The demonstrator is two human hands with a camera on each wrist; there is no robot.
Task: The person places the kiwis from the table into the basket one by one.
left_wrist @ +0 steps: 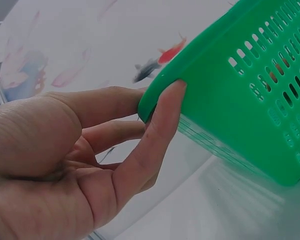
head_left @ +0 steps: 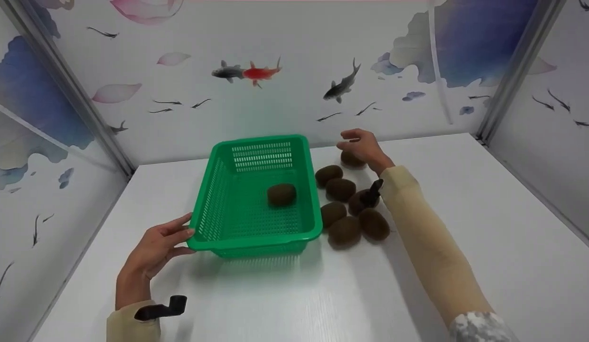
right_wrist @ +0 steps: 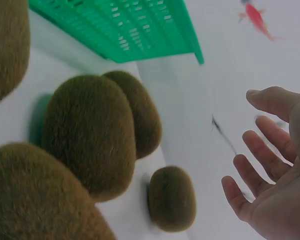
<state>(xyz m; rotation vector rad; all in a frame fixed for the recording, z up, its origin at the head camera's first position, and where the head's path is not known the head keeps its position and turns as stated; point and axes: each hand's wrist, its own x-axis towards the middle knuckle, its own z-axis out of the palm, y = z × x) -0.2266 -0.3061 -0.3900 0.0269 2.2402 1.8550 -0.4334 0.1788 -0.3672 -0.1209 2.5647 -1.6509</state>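
A green plastic basket (head_left: 254, 244) stands on the white table, with one brown kiwifruit (head_left: 281, 195) lying inside toward its right side. My left hand (head_left: 154, 247) grips the basket's near left corner; in the left wrist view the thumb and fingers pinch its rim (left_wrist: 162, 80). To the right of the basket lies a group of several kiwifruit (head_left: 341, 190). My right hand (head_left: 364, 146) hovers over the farthest kiwifruit (head_left: 352, 160), partly hiding it in the head view. Seen from the right wrist, the fingers (right_wrist: 262, 155) are spread and loosely bent, with nothing in them.
The white tabletop (head_left: 275, 304) reaches back to a wall panel (head_left: 294, 109) printed with fish and petals. Side panels with metal posts (head_left: 522, 71) stand left and right. A black wrist mount (head_left: 161, 311) sticks out from the left sleeve.
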